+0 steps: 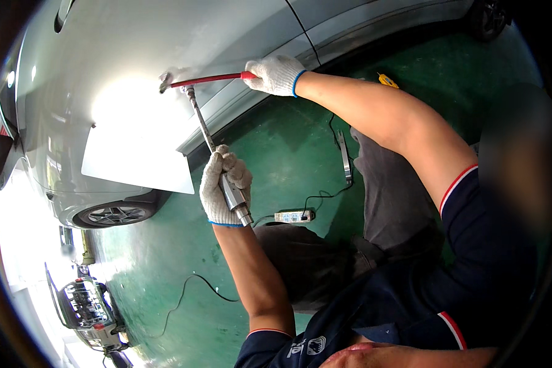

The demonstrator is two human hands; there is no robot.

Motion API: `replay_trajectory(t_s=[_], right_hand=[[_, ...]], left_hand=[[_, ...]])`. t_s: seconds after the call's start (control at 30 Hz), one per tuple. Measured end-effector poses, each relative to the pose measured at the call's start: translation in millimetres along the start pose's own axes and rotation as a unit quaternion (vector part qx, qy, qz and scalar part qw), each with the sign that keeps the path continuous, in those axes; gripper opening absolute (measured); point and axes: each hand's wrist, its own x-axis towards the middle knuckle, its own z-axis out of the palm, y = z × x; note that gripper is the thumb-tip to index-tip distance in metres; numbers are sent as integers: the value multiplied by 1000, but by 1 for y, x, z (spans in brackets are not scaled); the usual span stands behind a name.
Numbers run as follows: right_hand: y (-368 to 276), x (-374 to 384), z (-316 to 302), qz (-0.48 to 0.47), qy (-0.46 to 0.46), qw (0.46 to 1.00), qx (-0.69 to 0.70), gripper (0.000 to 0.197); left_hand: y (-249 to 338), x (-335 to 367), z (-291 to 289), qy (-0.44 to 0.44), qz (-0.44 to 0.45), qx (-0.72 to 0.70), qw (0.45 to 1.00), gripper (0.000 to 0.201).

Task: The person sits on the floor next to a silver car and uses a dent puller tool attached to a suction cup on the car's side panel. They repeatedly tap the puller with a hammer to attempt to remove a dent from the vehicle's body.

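My left hand [226, 184], in a white knit glove, is wrapped round the metal grip of a slide hammer [202, 121]. Its long rod slopes up to the silver-grey car body [239, 37], and its tip meets the panel near a scuffed patch. Gloved as well, my right hand [276, 75] grips the end of a red-handled hammer [208, 80]. The hammer's head lies at the panel close to the rod's tip; whether it touches the metal or the rod I cannot tell.
Strong glare falls on the car beside a white sheet-like piece [135, 162]. On the green floor lie a power strip [294, 216], a flat metal bar [344, 156], a yellow tool [387, 80] and loose black cable [181, 294]. Another vehicle [92, 306] stands at lower left.
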Motion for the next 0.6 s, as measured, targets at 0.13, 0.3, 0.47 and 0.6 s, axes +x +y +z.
replay_trajectory(t_s=[0.13,0.3,0.47,0.6], right_hand=[[-3,2,9,-145,28,989,-9,32],[-3,-3,5,-41,11,999,-9,32],[9,8,18,-116,37,992,-17,32],[3,6,12,-49,1,998,-38,31]], left_hand=[[0,-1,-2,-5,-1,-1,1000,25],[1,-3,-4,5,3,11,1000,25],[1,-1,-1,26,9,25,999,27],[0,-2,0,35,18,35,999,27]])
